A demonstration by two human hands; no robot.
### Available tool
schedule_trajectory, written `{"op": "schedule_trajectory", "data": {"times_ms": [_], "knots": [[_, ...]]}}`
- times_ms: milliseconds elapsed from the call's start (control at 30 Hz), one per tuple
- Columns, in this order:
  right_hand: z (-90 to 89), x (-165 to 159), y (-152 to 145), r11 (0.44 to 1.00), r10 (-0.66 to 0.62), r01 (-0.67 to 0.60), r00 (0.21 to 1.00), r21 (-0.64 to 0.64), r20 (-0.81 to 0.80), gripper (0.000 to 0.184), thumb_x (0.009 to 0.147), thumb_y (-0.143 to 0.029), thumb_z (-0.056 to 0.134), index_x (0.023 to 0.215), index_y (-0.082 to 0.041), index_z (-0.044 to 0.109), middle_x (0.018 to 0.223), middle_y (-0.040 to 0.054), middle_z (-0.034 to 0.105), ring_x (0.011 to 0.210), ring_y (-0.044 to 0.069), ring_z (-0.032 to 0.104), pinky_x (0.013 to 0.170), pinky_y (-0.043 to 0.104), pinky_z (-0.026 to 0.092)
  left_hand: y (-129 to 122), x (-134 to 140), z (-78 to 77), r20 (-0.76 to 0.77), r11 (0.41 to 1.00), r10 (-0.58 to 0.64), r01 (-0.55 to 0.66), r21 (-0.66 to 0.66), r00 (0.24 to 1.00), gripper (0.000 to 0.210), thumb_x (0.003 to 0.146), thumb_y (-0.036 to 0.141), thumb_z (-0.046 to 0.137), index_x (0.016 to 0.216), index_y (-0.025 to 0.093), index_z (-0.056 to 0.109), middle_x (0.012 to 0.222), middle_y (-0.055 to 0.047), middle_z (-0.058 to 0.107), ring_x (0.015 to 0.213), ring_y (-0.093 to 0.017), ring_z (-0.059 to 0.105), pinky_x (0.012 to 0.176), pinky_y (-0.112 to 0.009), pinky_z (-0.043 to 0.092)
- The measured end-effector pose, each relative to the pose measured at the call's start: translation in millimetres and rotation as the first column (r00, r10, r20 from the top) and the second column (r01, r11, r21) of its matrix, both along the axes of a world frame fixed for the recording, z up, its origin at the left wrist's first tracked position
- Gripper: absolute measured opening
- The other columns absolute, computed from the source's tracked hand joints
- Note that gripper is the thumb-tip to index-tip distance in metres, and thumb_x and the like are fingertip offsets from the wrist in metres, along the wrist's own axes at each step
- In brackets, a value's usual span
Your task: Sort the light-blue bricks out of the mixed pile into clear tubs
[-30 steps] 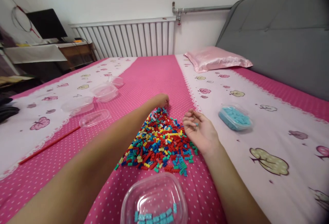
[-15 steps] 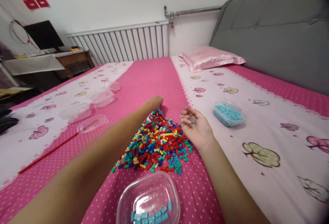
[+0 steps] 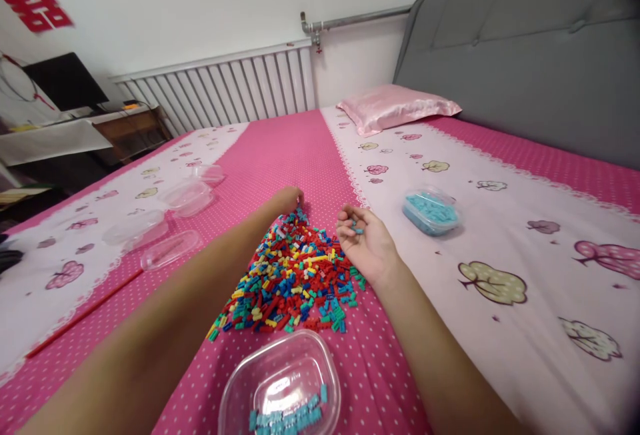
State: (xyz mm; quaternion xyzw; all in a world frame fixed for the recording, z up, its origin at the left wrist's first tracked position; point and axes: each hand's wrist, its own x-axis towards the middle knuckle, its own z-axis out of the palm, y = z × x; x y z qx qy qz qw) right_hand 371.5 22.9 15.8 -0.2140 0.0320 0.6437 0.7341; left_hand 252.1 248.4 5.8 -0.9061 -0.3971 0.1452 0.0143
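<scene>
A spread-out pile of small toy building bricks (image 3: 295, 275) in many colours lies on the pink dotted bedspread. My left hand (image 3: 289, 200) reaches over to the far tip of the pile, its fingers bent down at the bricks; the fingertips are mostly hidden. Beside the pile's right edge, my right hand (image 3: 367, 242) is turned palm up with curled fingers, and small light-blue bricks (image 3: 357, 228) rest in them. Close to me stands a clear plastic box (image 3: 240, 388) with several light-blue bricks inside. Another clear box (image 3: 433, 210), right of my right hand, is full of light-blue bricks.
Several clear plastic boxes and lids (image 3: 187, 196) lie to the left, beside a thin red stick (image 3: 85, 312). A pink pillow (image 3: 397, 107) rests near the grey headboard (image 3: 525, 55). A radiator (image 3: 225, 82) and a desk with a monitor (image 3: 66, 82) stand beyond the bed.
The whole view has shifted slightly, so everything sits a little further left. My left hand stays at the pile's far tip, with its fingers lower and more visible. My right hand still holds light-blue bricks.
</scene>
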Motion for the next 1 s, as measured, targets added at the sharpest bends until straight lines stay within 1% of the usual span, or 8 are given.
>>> {"op": "schedule_trajectory", "data": {"times_ms": [133,267,333,467,567,667,800,1000], "knots": [[-1.3,-0.6,0.9,1.0,0.003,-0.004,1.0,0.013,0.023,0.018,0.088,-0.008,0.052,0.072,-0.015,0.058,0.061,-0.0006,0.055,0.045,0.004,0.045,0.036,0.009,0.035,-0.6,1.4,-4.3,0.018,0.999,-0.001,0.0,0.037,1.0,0.036,0.097,0.037,0.061,0.126,0.016,0.059,0.126,-0.01,0.061,0.108,-0.023,0.063,0.091,-0.044,0.056],[0.8,-2.1,0.4,1.0,-0.002,0.001,1.0,0.003,0.027,0.02,0.089,-0.008,0.05,0.072,-0.014,0.058,0.061,-0.0001,0.055,0.045,0.004,0.045,0.036,0.01,0.034,-3.0,6.8,-6.2,-0.015,0.999,-0.026,0.026,0.022,1.0,0.035,0.097,0.036,0.061,0.126,0.017,0.059,0.126,-0.01,0.061,0.109,-0.023,0.063,0.092,-0.044,0.056],[2.6,-2.5,-0.2,1.0,-0.006,0.006,1.0,-0.006,0.023,0.022,0.09,-0.008,0.047,0.072,-0.014,0.059,0.061,0.0001,0.056,0.045,0.004,0.045,0.036,0.01,0.034,-4.3,8.4,-2.6,-0.04,0.999,-0.05,0.05,-0.009,0.998,0.035,0.097,0.036,0.061,0.125,0.017,0.059,0.126,-0.01,0.061,0.109,-0.023,0.063,0.092,-0.043,0.056],[4.8,-2.9,-1.1,1.0,-0.017,0.017,1.0,-0.016,0.012,0.029,0.094,-0.007,0.041,0.071,-0.014,0.058,0.059,0.0004,0.055,0.044,0.004,0.044,0.036,0.009,0.033,-7.5,9.5,9.7,-0.082,0.989,-0.111,0.102,-0.106,0.99,0.033,0.097,0.036,0.061,0.124,0.017,0.061,0.126,-0.01,0.061,0.108,-0.023,0.063,0.09,-0.042,0.057],[4.0,-3.4,-1.0,1.0,-0.014,0.014,1.0,-0.011,0.008,0.027,0.093,-0.008,0.043,0.071,-0.014,0.058,0.059,0.0004,0.055,0.044,0.004,0.044,0.035,0.009,0.033,-12.1,10.1,16.3,-0.106,0.98,-0.137,0.119,-0.157,0.985,0.033,0.097,0.036,0.061,0.124,0.017,0.061,0.126,-0.01,0.061,0.107,-0.022,0.063,0.09,-0.042,0.057],[2.6,-4.0,-0.5,1.0,-0.006,0.006,1.0,0.001,0.011,0.022,0.09,-0.009,0.049,0.071,-0.014,0.058,0.059,0.0002,0.055,0.044,0.004,0.044,0.036,0.01,0.034,-18.1,11.7,18.6,-0.127,0.977,-0.149,0.126,-0.173,0.981,0.035,0.097,0.037,0.061,0.124,0.016,0.06,0.125,-0.01,0.062,0.107,-0.023,0.064,0.09,-0.043,0.057],[1.7,-4.0,0.2,1.0,0.003,-0.003,1.0,0.01,0.01,0.025,0.091,-0.008,0.045,0.071,-0.014,0.058,0.058,0.0005,0.055,0.044,0.004,0.044,0.036,0.009,0.033,-24.6,14.8,19.3,-0.16,0.973,-0.175,0.145,-0.181,0.972,0.035,0.097,0.038,0.061,0.124,0.015,0.06,0.123,-0.01,0.062,0.106,-0.023,0.064,0.09,-0.043,0.057],[1.2,-2.8,0.6,1.0,0.01,-0.01,1.0,0.023,0.012,0.02,0.089,-0.008,0.05,0.071,-0.015,0.058,0.058,-0.0001,0.055,0.044,0.005,0.044,0.036,0.009,0.034,-30.4,19.0,21.7,-0.219,0.97,-0.211,0.176,-0.169,0.953,0.034,0.097,0.037,0.061,0.124,0.016,0.06,0.124,-0.01,0.062,0.107,-0.023,0.064,0.091,-0.044,0.056]]}}
